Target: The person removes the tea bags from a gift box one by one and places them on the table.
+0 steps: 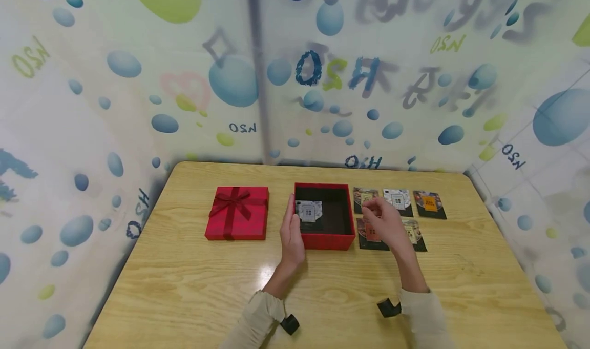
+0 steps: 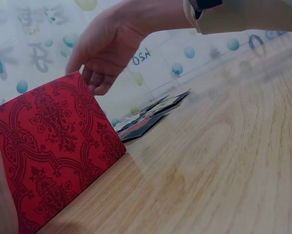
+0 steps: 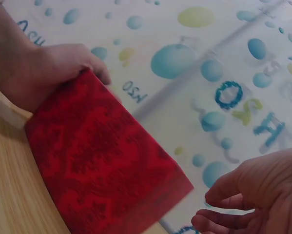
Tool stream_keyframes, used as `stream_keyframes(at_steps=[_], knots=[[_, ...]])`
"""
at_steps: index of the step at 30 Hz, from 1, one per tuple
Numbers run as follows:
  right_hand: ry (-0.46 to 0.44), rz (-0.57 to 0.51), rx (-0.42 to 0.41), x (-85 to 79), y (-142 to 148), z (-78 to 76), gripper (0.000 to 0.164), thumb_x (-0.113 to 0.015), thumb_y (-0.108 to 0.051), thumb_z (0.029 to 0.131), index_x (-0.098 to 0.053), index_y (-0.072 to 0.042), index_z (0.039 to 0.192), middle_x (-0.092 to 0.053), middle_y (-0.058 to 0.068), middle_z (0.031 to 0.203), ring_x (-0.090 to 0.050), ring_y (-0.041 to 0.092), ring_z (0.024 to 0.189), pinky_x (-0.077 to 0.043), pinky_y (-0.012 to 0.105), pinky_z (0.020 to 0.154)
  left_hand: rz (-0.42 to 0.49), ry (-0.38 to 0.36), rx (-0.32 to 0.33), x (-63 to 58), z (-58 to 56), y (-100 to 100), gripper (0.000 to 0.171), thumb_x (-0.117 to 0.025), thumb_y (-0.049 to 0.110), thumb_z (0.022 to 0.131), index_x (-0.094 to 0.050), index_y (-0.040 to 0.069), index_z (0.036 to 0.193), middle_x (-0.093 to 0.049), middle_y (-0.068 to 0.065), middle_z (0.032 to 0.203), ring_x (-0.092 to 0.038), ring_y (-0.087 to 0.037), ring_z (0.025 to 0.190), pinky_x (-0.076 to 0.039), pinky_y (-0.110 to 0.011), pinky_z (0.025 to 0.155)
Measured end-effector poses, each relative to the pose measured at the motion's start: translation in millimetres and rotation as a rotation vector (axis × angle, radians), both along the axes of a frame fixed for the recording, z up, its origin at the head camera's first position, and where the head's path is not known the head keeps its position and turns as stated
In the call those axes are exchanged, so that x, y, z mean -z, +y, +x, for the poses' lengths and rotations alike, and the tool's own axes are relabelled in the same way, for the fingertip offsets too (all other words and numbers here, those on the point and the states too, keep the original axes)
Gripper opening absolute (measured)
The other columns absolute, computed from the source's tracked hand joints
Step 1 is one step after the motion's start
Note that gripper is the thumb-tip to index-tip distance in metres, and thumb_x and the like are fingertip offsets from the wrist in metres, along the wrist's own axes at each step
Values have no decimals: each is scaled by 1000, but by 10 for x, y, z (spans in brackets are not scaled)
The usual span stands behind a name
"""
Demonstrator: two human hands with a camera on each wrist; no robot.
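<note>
A red patterned box [image 1: 327,242] stands uncovered on the table, its inside dark. One flat black packet with a grey-white label [image 1: 309,213] lies within, toward the left side. My left hand [image 1: 292,239] rests along the box's left wall, fingers mostly straight. My right hand [image 1: 386,221] hovers just right of the box, over several flat square packets [image 1: 430,204]. Its fingers bend loosely, and the right wrist view shows a gap between thumb and fingers with nothing held. That hand partly hides a packet with a red label [image 1: 372,233] and one with a pale yellow label [image 1: 410,231].
Left of the box lies a red lid [image 1: 226,218] with a dark red ribbon bow [image 1: 234,199]. The wooden table [image 1: 175,287] meets a curtain [image 1: 239,139] printed with blue and green bubbles behind and at both sides.
</note>
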State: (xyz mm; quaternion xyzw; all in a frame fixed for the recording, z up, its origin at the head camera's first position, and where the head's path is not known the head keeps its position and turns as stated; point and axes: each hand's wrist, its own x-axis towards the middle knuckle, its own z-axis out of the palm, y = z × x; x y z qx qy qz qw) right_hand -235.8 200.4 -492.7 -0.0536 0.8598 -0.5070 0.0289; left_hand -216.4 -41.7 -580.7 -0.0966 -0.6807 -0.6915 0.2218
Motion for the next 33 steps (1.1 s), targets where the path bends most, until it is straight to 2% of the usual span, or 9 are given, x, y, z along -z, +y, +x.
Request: stream_keyframes(at_steps=[3,7,13,18,24,28,33], knots=[[7,-5,5,-2,-141,-15,26,-59,-16,107,-63,3,124,-66,23,118,-66,39,100,-55,33,73,-2,-13,-6,-1,9,4,53,-31,10,112,-27,2,165,-29,-6,170,-23,-28,158,-19,-22,125],[12,12,45,-24,-311,-43,23,-62,-14,106,-65,0,123,-65,18,117,-64,33,97,-54,32,70,5,-48,-6,-10,21,11,53,-32,10,112,-28,4,165,-29,-5,170,-25,-26,158,-19,-22,125],[87,53,100,-54,-487,-49,17,-63,-8,103,-67,1,117,-66,17,113,-61,29,96,-51,35,79,5,-67,-9,0,31,6,53,-33,13,113,-28,7,165,-29,-3,170,-25,-24,158,-20,-23,125],[130,43,57,-89,-613,-75,15,-63,-7,103,-67,0,116,-66,16,110,-59,28,93,-49,37,78,1,-31,-21,-9,16,0,51,-33,9,113,-30,2,164,-31,-7,169,-25,-28,157,-20,-21,124],[117,67,-19,-120,-752,-117,17,-62,-7,103,-65,2,117,-65,16,107,-61,28,92,-53,40,80,4,-11,-28,-27,21,-4,51,-32,3,112,-31,-1,162,-32,-12,168,-25,-32,157,-21,-19,123],[89,96,-61,-114,-854,-144,20,-63,-8,103,-65,3,119,-66,17,111,-64,29,98,-56,45,85,3,-35,-24,-33,32,-5,52,-32,3,112,-30,2,163,-31,-9,169,-25,-30,157,-20,-18,123],[9,137,-100,-89,-980,-173,28,-64,-12,103,-62,3,127,-65,20,120,-66,31,104,-56,49,91,-1,-52,-14,-33,37,-12,52,-31,8,113,-29,4,164,-30,-5,170,-24,-26,158,-20,-19,124]])
